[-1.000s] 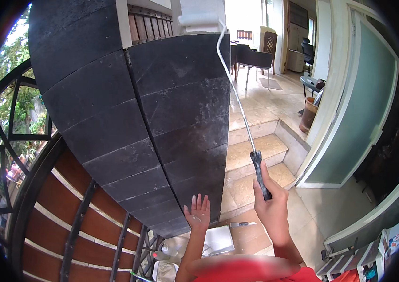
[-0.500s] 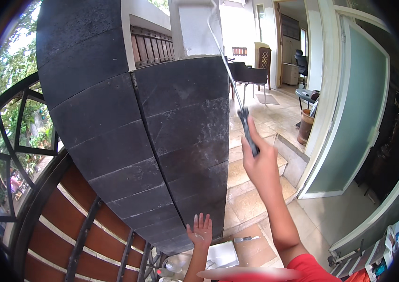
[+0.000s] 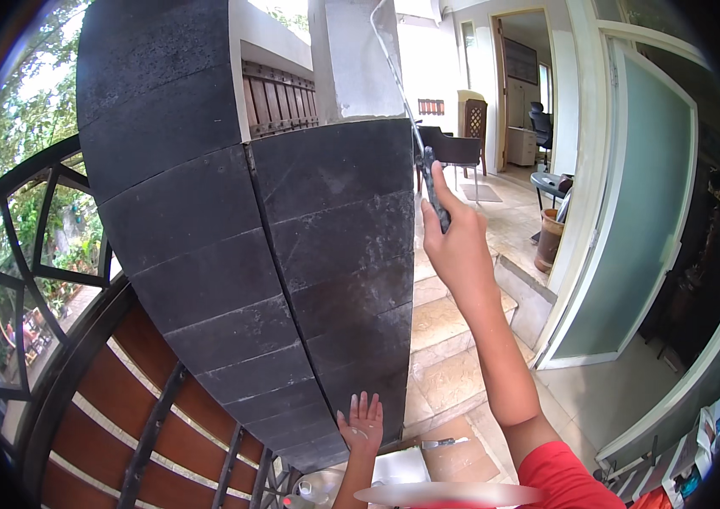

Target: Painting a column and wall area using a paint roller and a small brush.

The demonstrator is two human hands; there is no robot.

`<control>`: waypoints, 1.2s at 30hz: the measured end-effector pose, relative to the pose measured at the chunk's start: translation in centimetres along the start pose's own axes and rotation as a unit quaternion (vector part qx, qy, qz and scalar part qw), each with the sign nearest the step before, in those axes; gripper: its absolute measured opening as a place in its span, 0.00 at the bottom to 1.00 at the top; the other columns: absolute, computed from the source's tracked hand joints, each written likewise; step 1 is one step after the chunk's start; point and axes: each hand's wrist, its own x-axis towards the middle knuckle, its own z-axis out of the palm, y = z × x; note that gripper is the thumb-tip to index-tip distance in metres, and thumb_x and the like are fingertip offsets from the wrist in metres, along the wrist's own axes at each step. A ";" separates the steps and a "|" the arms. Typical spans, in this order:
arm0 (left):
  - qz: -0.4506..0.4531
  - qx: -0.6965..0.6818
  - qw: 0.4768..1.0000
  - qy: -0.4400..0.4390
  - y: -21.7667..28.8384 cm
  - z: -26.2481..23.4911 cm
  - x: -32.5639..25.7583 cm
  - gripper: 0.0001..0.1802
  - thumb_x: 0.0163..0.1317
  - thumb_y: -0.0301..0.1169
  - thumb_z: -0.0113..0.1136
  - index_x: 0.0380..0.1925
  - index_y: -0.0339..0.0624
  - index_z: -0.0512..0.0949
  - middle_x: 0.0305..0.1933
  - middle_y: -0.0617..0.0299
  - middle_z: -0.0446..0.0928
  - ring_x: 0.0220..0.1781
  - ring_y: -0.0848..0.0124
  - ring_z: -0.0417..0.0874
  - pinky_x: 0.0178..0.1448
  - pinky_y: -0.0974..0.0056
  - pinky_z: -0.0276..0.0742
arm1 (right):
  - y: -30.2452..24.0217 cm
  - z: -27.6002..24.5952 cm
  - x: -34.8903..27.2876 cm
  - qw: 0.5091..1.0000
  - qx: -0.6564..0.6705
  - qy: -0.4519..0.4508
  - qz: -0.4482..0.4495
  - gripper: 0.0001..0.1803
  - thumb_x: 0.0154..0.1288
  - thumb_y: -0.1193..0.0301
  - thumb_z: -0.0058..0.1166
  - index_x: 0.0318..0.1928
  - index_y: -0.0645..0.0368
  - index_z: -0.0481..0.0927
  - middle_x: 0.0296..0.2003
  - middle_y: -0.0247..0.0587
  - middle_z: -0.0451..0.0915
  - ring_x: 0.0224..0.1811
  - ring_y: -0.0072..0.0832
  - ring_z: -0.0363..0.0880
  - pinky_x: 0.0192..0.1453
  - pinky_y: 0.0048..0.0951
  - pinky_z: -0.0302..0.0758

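Observation:
My right hand (image 3: 459,246) is raised high and grips the dark handle of a paint roller (image 3: 429,191), whose thin metal rod runs up to the top of the picture beside a pale grey pillar section (image 3: 351,59). The roller head itself is cut off at the upper edge. My left hand (image 3: 361,422) lies flat with fingers spread against the lower part of the dark stone-tiled pillar (image 3: 292,254), holding nothing.
A curved black metal railing with reddish wooden slats (image 3: 80,407) stands at the left. Stone steps (image 3: 453,339) lead to a tiled room with chairs. A frosted glass door (image 3: 631,229) is at the right. White containers (image 3: 398,467) sit on the floor below.
My right hand has lifted the roller higher up the pillar, arm stretching further. My left hand stays flat on the dark tiles, now lower in view.

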 end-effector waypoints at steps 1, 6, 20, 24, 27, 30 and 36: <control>-0.001 -0.002 1.000 0.010 0.0 -0.3 -0.3 0.30 0.59 0.53 0.40 0.53 0.41 0.64 0.56 0.54 0.68 0.60 0.48 0.65 0.61 0.49 0.62 | 0.2 0.2 -0.2 1.000 0.006 0.007 -0.009 0.24 0.60 0.78 0.44 0.59 0.57 0.63 0.23 0.64 0.70 0.30 0.56 0.72 0.29 0.31 0.70; -0.012 -0.025 1.000 0.006 0.8 -1.9 -1.0 0.30 0.59 0.53 0.40 0.51 0.42 0.66 0.55 0.55 0.69 0.60 0.48 0.65 0.61 0.48 0.61 | 1.6 -0.3 -7.3 0.995 0.039 -0.050 0.071 0.24 0.59 0.77 0.44 0.59 0.58 0.63 0.23 0.64 0.70 0.29 0.55 0.72 0.29 0.31 0.70; -0.009 0.046 0.999 -0.012 -0.1 -0.5 -1.2 0.30 0.58 0.55 0.41 0.53 0.46 0.65 0.55 0.55 0.69 0.59 0.48 0.66 0.61 0.46 0.60 | 2.0 1.2 1.2 0.990 0.104 0.092 -0.004 0.22 0.59 0.74 0.49 0.56 0.59 0.68 0.18 0.50 0.70 0.19 0.18 0.63 0.25 0.25 0.66; -0.027 0.089 0.994 -0.061 0.1 0.3 -2.7 0.31 0.58 0.56 0.42 0.54 0.47 0.64 0.57 0.55 0.68 0.58 0.48 0.66 0.61 0.46 0.60 | 4.6 1.2 -2.8 0.989 0.079 0.121 0.012 0.22 0.58 0.74 0.51 0.55 0.59 0.69 0.17 0.46 0.69 0.19 0.14 0.59 0.23 0.21 0.64; -0.030 0.145 0.986 -0.078 0.1 1.2 -3.2 0.32 0.59 0.57 0.40 0.57 0.48 0.62 0.58 0.54 0.66 0.58 0.49 0.67 0.61 0.48 0.60 | 5.5 0.4 -6.5 0.988 0.084 0.120 0.043 0.22 0.58 0.74 0.51 0.55 0.59 0.69 0.16 0.45 0.65 0.18 0.15 0.58 0.22 0.21 0.62; -0.049 0.204 0.973 -0.094 -1.2 3.5 -3.2 0.33 0.61 0.56 0.37 0.59 0.48 0.60 0.60 0.54 0.64 0.58 0.51 0.68 0.61 0.50 0.61 | 7.5 -0.6 -8.5 0.988 0.082 0.109 0.070 0.22 0.58 0.74 0.51 0.55 0.59 0.70 0.15 0.44 0.63 0.17 0.15 0.58 0.21 0.21 0.62; 0.029 0.182 0.949 -0.256 -2.0 15.2 -0.4 0.34 0.63 0.56 0.29 0.64 0.49 0.50 0.66 0.57 0.54 0.64 0.55 0.59 0.66 0.53 0.52 | 9.7 -1.4 -10.4 0.961 0.208 0.001 0.182 0.20 0.62 0.67 0.48 0.55 0.58 0.70 0.16 0.34 0.66 0.20 0.14 0.58 0.23 0.20 0.63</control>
